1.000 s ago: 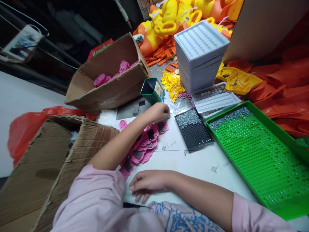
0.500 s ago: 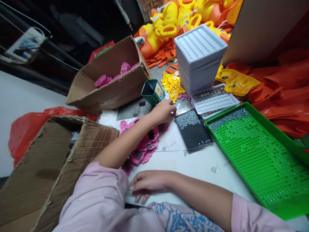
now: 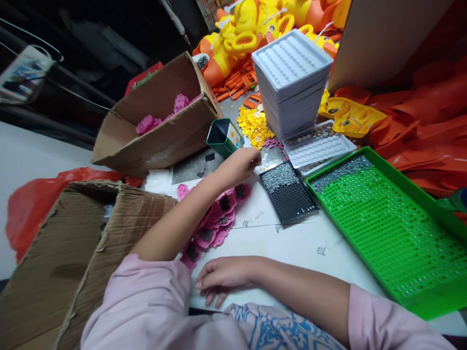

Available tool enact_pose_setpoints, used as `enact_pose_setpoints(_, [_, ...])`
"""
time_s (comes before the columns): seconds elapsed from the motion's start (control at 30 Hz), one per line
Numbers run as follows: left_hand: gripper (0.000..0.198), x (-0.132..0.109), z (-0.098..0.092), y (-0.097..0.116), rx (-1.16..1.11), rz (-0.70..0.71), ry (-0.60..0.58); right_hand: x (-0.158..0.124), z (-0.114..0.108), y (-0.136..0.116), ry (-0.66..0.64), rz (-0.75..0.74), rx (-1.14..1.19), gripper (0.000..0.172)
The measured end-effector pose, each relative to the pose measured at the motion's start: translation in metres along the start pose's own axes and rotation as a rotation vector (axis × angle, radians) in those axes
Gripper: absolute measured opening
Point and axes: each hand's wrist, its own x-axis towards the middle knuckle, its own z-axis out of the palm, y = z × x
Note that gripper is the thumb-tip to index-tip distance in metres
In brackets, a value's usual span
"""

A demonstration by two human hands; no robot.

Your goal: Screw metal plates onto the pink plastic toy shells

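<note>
My left hand reaches over the table between the dark green open-topped tin and the small black tray. Its fingers are curled downward, and the fingertips are hidden behind the hand. Small metal pieces like screws fill the far part of the black tray. Under my left forearm lie overlapping pink scalloped plastic parts with dark patches. My right hand rests on the white table surface near my body, empty, its fingers loosely bent and apart.
A large green perforated tray stands right, with a tall stack of white trays behind. Small yellow pieces lie beside the stack. Cardboard boxes stand left. Yellow and orange duck-shaped parts are heaped at the back.
The view has shifted slightly, so most things sit a little farther left. My left hand stays near the black tray, its fingers drawn in more. My right hand keeps its place.
</note>
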Motion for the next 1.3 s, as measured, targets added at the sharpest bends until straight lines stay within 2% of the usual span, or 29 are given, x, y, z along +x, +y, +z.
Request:
enact_pose_setpoints(0.1, [0.011, -0.007, -0.003, 0.013, -0.136, 0.065, 0.022, -0.001, 0.001, -0.001, 0.014, 0.005, -0.006, 0.008])
enact_pose_setpoints(0.23, [0.016, -0.012, 0.002, 0.028, -0.199, 0.123, -0.013, -0.001, 0.001, -0.001, 0.020, 0.007, -0.012, 0.009])
enact_pose_setpoints(0.47, [0.026, -0.007, 0.022, 0.042, -0.026, 0.195, 0.060, 0.003, 0.001, 0.001, 0.012, 0.002, -0.022, 0.010])
enact_pose_setpoints(0.63, [0.020, -0.008, 0.038, 0.052, 0.157, 0.305, 0.022, 0.004, -0.001, 0.001, -0.004, -0.004, -0.025, 0.010])
enact_pose_setpoints(0.73, [0.022, -0.010, 0.044, 0.053, 0.171, 0.318, 0.004, 0.004, -0.002, 0.000, -0.007, -0.008, -0.031, 0.010])
enact_pose_setpoints(1.07, [0.028, -0.020, 0.034, 0.060, 0.227, 0.443, -0.045, 0.001, 0.001, -0.002, 0.018, 0.007, -0.037, 0.011])
enact_pose_setpoints(1.3, [0.027, -0.027, 0.034, 0.061, 0.221, 0.455, -0.133, -0.002, 0.003, -0.005, 0.038, 0.024, -0.048, 0.009])
